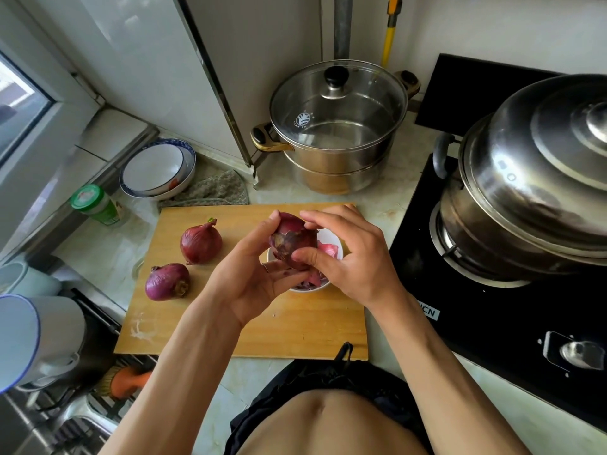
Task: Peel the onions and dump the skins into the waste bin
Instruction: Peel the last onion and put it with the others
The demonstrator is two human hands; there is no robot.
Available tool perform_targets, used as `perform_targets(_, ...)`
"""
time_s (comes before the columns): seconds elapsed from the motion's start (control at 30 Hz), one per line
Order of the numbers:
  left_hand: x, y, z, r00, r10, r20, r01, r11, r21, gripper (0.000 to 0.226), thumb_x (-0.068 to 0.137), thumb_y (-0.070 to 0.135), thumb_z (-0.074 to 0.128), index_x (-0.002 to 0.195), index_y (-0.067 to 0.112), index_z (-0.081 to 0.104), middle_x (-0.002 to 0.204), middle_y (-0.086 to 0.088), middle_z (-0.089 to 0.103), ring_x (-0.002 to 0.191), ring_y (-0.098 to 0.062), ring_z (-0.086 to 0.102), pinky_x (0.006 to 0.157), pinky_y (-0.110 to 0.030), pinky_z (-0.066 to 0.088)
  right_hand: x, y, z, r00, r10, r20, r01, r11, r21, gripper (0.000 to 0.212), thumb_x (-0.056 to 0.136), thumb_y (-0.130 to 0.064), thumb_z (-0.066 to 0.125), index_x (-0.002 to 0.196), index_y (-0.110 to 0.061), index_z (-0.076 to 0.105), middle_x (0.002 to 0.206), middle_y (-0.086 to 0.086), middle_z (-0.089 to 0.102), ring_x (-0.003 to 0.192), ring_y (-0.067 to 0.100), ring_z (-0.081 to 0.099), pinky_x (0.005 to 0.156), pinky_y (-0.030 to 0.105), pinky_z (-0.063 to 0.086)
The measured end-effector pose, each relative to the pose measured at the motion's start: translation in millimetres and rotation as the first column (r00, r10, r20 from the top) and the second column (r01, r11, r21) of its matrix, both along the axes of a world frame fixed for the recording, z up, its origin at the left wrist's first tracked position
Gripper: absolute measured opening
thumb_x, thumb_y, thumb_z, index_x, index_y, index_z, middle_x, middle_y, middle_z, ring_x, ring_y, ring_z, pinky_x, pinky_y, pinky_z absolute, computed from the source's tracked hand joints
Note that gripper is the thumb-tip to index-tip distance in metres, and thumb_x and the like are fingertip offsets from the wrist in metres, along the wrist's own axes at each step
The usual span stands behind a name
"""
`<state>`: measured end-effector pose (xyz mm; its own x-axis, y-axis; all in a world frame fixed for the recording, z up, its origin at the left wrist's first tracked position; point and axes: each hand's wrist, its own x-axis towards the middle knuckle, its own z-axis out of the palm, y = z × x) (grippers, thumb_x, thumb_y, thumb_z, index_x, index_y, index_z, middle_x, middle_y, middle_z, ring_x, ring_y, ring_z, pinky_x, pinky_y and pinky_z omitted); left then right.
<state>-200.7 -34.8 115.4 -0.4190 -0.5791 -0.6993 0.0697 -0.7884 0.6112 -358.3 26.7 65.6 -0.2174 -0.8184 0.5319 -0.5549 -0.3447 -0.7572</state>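
My left hand [249,274] cups a red onion [292,239] from below and the left, above a small white bowl [336,246] that holds pink and purple skins. My right hand [353,257] pinches the onion's loose, dry skin with thumb and fingers. Two more red onions lie on the wooden cutting board [295,326]: one with a green sprout [200,241] at the back, one [167,281] nearer and further left. No waste bin is in view.
A lidded steel steamer pot [338,126] stands behind the board. A large covered pot [532,188] sits on the black gas stove [492,320] to the right. Stacked bowls [157,169], a green-capped jar [95,205] and a cloth lie at back left; a sink area is at lower left.
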Motion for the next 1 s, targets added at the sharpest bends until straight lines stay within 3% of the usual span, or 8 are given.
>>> perform_targets(0.33, 1.1, -0.7, -2.0, 1.0, 0.014, -0.008, -0.014, 1.0, 0.026, 0.07, 0.075, 0.051, 0.076, 0.129, 0.007, 0.065, 0.114, -0.026, 0.06, 0.077, -0.03, 0.074, 0.069, -0.036, 0.065, 0.1, -1.3, -0.2, 1.0, -0.001, -0.022, 0.001, 1.0, 0.008, 0.046, 0.078, -0.035, 0.079, 0.111, -0.004, 0.073, 0.093, 0.005, 0.066, 0.089, 0.015, 0.062, 0.081, 0.025, 0.053)
perform_targets(0.5, 0.7, -1.5, -1.2, 1.0, -0.004, -0.01, 0.004, 0.999, 0.032, 0.074, 0.072, 0.052, 0.077, 0.129, 0.007, 0.066, 0.118, -0.027, 0.059, 0.08, -0.031, 0.073, 0.075, -0.038, 0.063, 1.2, 0.3, 3.5, 0.997, 0.023, 0.069, -0.025, 0.999, 0.029, 0.056, 0.077, -0.036, 0.079, 0.122, -0.005, 0.067, 0.106, 0.003, 0.065, 0.099, 0.011, 0.065, 0.089, 0.026, 0.052)
perform_targets(0.73, -0.7, -1.4, 0.2, 1.0, 0.002, -0.018, -0.001, 0.999, 0.044, 0.07, 0.076, 0.052, 0.074, 0.128, 0.006, 0.066, 0.098, -0.024, 0.069, 0.077, -0.029, 0.075, 0.073, -0.037, 0.063, 0.9, -0.4, 4.1, 0.998, 0.022, 0.052, -0.023, 1.0, 0.015, 0.056, 0.079, -0.035, 0.079, 0.123, -0.003, 0.066, 0.106, 0.001, 0.066, 0.102, 0.012, 0.063, 0.092, 0.023, 0.05)
perform_targets(1.0, 0.3, -1.0, -1.4, 1.0, -0.001, -0.007, 0.001, 0.999, 0.048, 0.069, 0.078, 0.052, 0.074, 0.128, 0.005, 0.066, 0.108, -0.026, 0.066, 0.081, -0.033, 0.076, 0.076, -0.039, 0.062, 0.1, -2.8, 4.1, 1.0, -0.001, 0.019, 0.001, 1.0, 0.005, 0.051, 0.078, -0.037, 0.078, 0.117, -0.004, 0.071, 0.097, 0.001, 0.067, 0.095, 0.01, 0.061, 0.087, 0.021, 0.05)
